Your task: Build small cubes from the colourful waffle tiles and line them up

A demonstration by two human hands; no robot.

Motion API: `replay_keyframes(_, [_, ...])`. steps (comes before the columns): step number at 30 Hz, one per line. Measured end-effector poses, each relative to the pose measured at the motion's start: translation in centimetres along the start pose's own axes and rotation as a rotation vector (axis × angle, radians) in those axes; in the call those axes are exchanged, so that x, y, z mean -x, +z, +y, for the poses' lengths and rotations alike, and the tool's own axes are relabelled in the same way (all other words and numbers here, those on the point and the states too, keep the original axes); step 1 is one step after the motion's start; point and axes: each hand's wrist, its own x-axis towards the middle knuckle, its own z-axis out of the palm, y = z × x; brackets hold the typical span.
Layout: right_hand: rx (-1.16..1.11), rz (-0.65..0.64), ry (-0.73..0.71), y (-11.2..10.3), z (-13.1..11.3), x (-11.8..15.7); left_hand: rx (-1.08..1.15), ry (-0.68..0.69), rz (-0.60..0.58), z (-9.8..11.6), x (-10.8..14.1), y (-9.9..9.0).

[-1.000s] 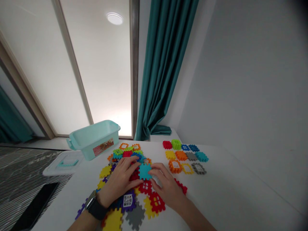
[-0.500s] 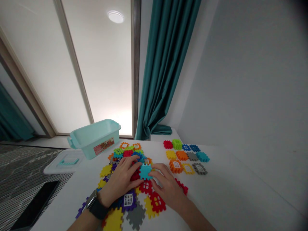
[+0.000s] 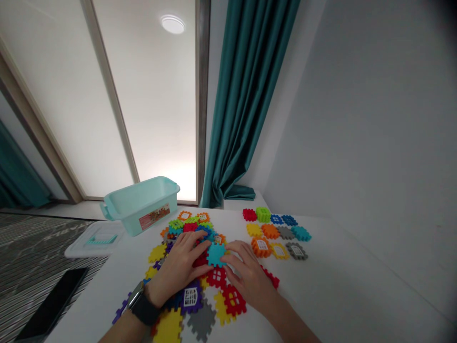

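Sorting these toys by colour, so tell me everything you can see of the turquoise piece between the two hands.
The turquoise waffle block is a flat, squarish tile of matte-looking plastic with notched, toothed edges. No window or label shows on its upper face. It sits above the heap of coloured blocks, between the left hand and right hand. Fingers of the right hand touch its edge; the left hand's fingers are against or very near it.
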Motion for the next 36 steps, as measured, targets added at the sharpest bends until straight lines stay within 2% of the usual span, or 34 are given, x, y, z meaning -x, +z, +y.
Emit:
replay_keyframes(6, [0.018,0.047,0.003,-0.05,0.16,-0.01,0.033,-0.033,0.015,-0.01,0.18,-0.09])
replay_keyframes(25, [0.040,0.039,-0.021,-0.22,0.28,0.00,0.082,-0.068,0.018,-0.37,0.52,0.41])
replay_keyframes(36, [0.081,0.058,-0.037,-0.28,0.32,-0.12,0.129,-0.105,0.016,0.23,0.38,0.32])
